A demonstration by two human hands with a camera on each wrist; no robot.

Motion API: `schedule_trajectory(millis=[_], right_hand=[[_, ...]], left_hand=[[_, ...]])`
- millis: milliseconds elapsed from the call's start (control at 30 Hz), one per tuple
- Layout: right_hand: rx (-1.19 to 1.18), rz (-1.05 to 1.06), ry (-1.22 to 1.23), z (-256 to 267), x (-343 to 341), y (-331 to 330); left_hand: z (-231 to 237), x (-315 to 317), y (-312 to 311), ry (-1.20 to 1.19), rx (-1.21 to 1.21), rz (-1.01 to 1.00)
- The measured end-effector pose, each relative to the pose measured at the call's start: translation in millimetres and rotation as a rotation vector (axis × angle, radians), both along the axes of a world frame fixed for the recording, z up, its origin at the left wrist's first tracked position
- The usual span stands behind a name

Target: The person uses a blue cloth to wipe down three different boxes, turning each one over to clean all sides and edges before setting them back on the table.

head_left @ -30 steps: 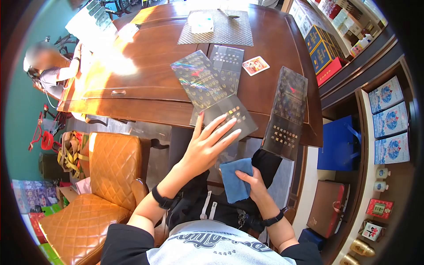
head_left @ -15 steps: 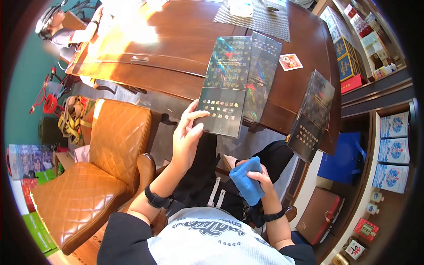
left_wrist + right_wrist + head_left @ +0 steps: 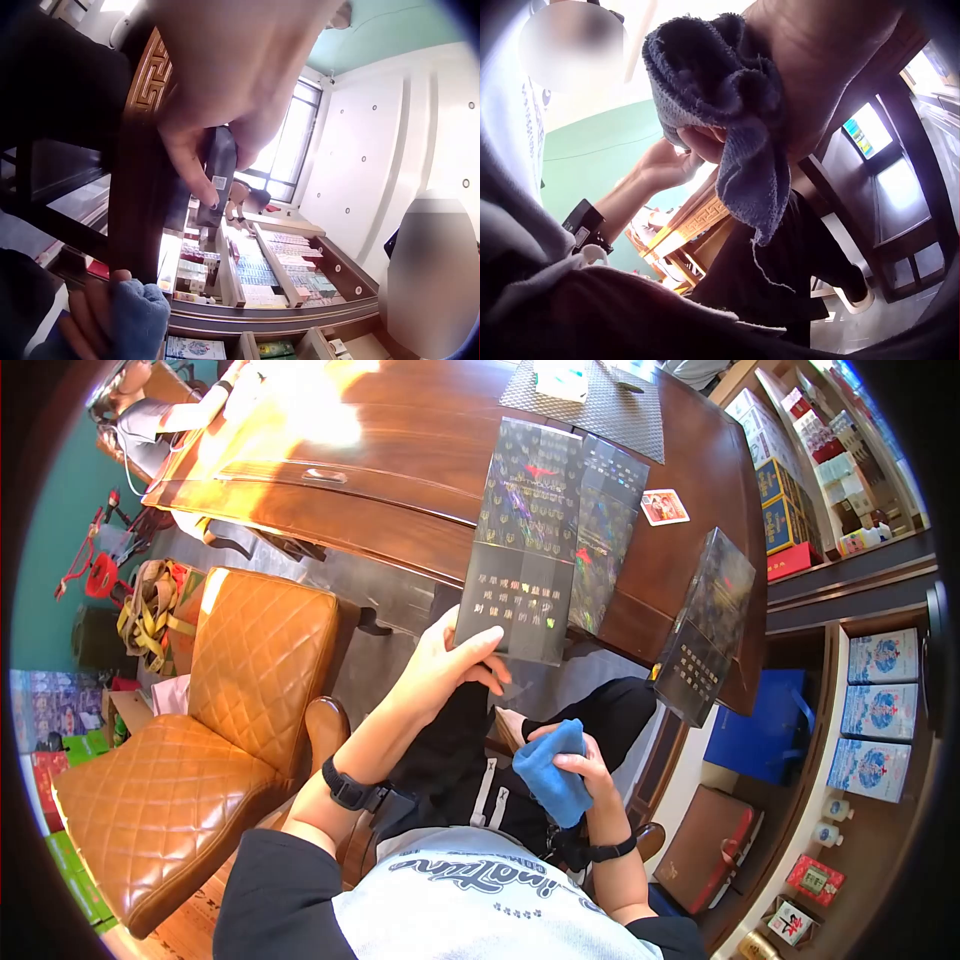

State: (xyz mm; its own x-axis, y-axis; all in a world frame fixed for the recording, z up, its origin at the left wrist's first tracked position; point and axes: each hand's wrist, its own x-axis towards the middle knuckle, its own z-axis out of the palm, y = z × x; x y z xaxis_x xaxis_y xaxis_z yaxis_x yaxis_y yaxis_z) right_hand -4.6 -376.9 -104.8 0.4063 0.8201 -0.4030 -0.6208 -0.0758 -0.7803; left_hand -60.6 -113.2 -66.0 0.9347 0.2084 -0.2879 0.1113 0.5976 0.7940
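Note:
In the head view my left hand point(image 3: 445, 670) grips the near end of a black cigarette carton point(image 3: 520, 540), thumb over the gold lettering. The left wrist view shows the carton's narrow end point(image 3: 219, 169) between thumb and fingers. Part of a second black carton point(image 3: 608, 530) is hidden behind the held one. A third carton point(image 3: 705, 625) lies to the right, jutting past the table's edge. Below, near my lap, my right hand point(image 3: 592, 765) holds a bunched blue cloth point(image 3: 550, 772), its thumb on top; the right wrist view shows the cloth's folds point(image 3: 754, 180) hanging down.
A red-and-white card point(image 3: 665, 508) lies on the wooden table point(image 3: 420, 470), with a woven mat point(image 3: 625, 420) behind. A tan leather chair point(image 3: 265, 670) stands at left and stocked shelves point(image 3: 875, 710) at right. Another person point(image 3: 145, 425) sits at the table's far left.
My left hand, earlier spread flat over the carton, now grips its near end, and the carton has turned more upright in view. The right hand keeps the cloth, now more bunched. The head view has shifted.

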Motion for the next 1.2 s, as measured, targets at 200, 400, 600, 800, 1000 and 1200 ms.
schedule_trajectory(millis=[200, 400, 600, 800, 1000, 1200], right_hand=[[0.101, 0.230, -0.015, 14, 9, -6], [0.135, 0.208, -0.078, 66, 34, -9], [-0.084, -0.504, -0.802, 122, 39, 31], [-0.218, -0.088, -1.777, 91, 35, 77], [-0.280, 0.066, -1.837, 88, 92, 99], [-0.385, -0.084, -1.979, 75, 127, 115]], left_hand=[[2, -14, -15, 0.007, -0.024, -0.139], [3, -7, -17, 0.050, -0.042, -0.247], [0, -12, -27, 0.040, -0.083, -0.326], [-21, -17, -30, -0.096, -0.081, -0.395], [-25, -16, -30, -0.142, -0.051, -0.334], [-27, -15, -23, -0.148, -0.140, -0.332]])
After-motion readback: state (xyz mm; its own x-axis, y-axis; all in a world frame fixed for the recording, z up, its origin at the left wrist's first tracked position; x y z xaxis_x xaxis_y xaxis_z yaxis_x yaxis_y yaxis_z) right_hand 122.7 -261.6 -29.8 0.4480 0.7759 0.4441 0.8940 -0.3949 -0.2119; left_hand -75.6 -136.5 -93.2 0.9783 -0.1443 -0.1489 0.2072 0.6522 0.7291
